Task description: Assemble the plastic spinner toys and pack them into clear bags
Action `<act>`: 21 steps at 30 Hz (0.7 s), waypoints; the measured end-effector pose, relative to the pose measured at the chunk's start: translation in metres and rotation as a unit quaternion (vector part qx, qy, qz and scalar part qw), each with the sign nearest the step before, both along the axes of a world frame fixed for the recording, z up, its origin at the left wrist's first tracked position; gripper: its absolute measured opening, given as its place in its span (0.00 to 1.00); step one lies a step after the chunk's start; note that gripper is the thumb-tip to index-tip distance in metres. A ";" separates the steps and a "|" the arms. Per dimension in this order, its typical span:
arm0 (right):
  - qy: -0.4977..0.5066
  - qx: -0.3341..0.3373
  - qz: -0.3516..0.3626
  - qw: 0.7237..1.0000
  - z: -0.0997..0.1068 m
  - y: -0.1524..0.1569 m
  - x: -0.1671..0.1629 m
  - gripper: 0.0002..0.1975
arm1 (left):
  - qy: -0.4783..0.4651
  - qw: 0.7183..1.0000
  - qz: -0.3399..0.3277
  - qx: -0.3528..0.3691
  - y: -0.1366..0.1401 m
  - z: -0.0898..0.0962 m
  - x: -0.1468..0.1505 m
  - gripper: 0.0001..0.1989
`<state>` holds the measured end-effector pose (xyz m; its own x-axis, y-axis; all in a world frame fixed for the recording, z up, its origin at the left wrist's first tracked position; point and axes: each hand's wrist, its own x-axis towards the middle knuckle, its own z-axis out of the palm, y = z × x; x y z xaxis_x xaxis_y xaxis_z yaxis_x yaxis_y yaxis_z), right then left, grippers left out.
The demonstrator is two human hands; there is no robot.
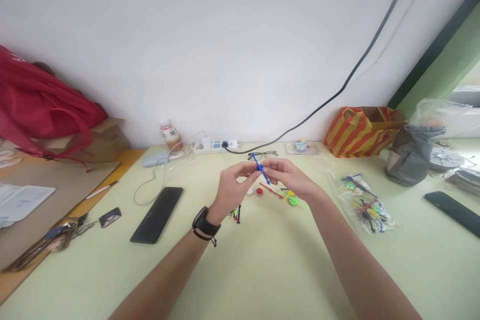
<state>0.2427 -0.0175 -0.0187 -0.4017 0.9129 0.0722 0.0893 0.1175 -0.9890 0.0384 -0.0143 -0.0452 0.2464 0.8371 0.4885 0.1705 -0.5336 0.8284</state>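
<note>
A blue plastic arrow spinner [265, 176] is raised above the table, tilted, with its arrowhead toward the lower right. My left hand [235, 182], with a black watch [206, 223] on the wrist, pinches it from the left. From the other side my right hand [287, 176] grips it near its round middle. On the table below lie a red disc [259, 192], a red arrow [271, 190] and a green round piece [293, 201]. Small coloured pieces [238, 214] sit partly behind my left wrist. My fingertips hide part of the blue hub.
Clear bags of coloured plastic parts [365, 205] lie to the right. A black case [156, 215] is on the left. Along the wall stand a drink bottle [170, 136], a power strip [215, 146], eyeglasses [268, 154] and a striped bag [356, 132].
</note>
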 end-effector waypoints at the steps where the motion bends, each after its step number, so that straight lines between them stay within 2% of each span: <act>1: 0.010 -0.004 -0.009 1.000 0.000 -0.001 -0.005 0.18 | -0.008 1.000 0.016 0.005 -0.001 0.001 0.000 0.10; 5: 0.011 0.032 -0.085 0.996 0.001 -0.004 -0.020 0.18 | -0.016 0.996 0.078 0.050 -0.005 0.005 -0.001 0.07; 7: 0.020 0.049 -0.090 0.995 0.004 -0.007 -0.026 0.16 | -0.011 0.994 0.080 0.069 -0.006 0.007 -0.001 0.05; 12: 0.040 0.023 -0.031 0.998 0.011 -0.011 -0.027 0.09 | 0.001 0.997 0.022 0.077 -0.004 0.010 -0.003 0.09; 17: -0.007 -0.019 -0.005 1.000 0.005 -0.009 -0.020 0.04 | 0.099 0.991 -0.069 0.059 -0.002 0.016 -0.012 0.08; 21: -0.119 -0.003 -0.071 0.990 -0.009 -0.003 -0.020 0.06 | 0.185 0.979 -0.081 0.042 -0.004 0.018 -0.018 0.02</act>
